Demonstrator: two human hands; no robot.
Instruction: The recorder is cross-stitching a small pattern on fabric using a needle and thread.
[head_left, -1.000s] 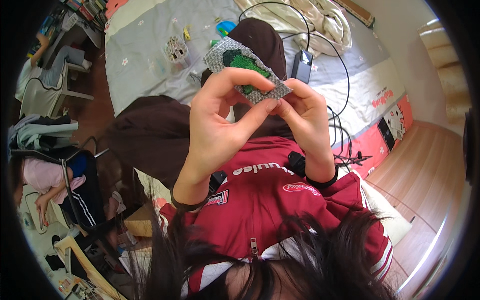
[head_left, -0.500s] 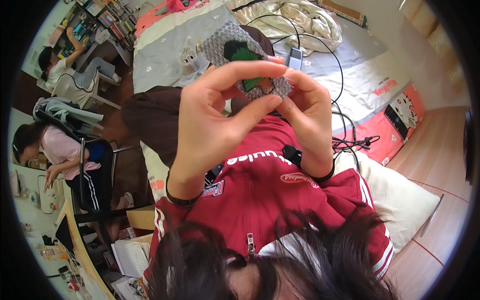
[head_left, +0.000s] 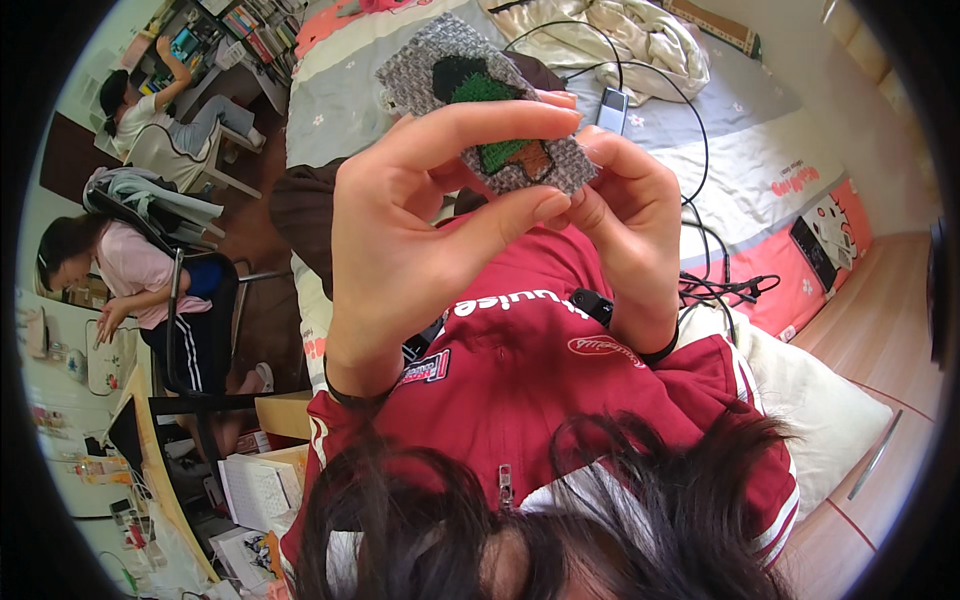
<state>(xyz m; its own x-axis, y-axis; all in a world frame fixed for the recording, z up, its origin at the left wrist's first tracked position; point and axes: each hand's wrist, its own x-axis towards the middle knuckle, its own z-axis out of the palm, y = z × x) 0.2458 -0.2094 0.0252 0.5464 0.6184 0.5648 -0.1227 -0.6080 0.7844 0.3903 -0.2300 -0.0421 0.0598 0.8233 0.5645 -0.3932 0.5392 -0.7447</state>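
A grey woven patch (head_left: 415,68) with black, green and brown stitching is held up at chest height, tilted. My left hand (head_left: 395,225) curls round it, its fingers across the front and its thumb along the lower edge. At the lower right corner, my right hand (head_left: 640,215) pinches the patch between thumb and forefinger. Both sets of fingertips nearly meet there. Whether a needle or thread is in the right fingers is too small to make out. The left fingers cover part of the green stitching.
Beyond my hands a bed (head_left: 660,150) holds a small grey device (head_left: 612,110), black cables (head_left: 735,285) and a crumpled cream cloth (head_left: 640,40). A pillow (head_left: 810,430) lies at the right. To the left, one person (head_left: 150,270) sits on a chair, another (head_left: 150,110) at a desk.
The patch has shifted slightly up and left against the bed, and now hides a small clear container. My hands keep their hold; the whole view has swung a little.
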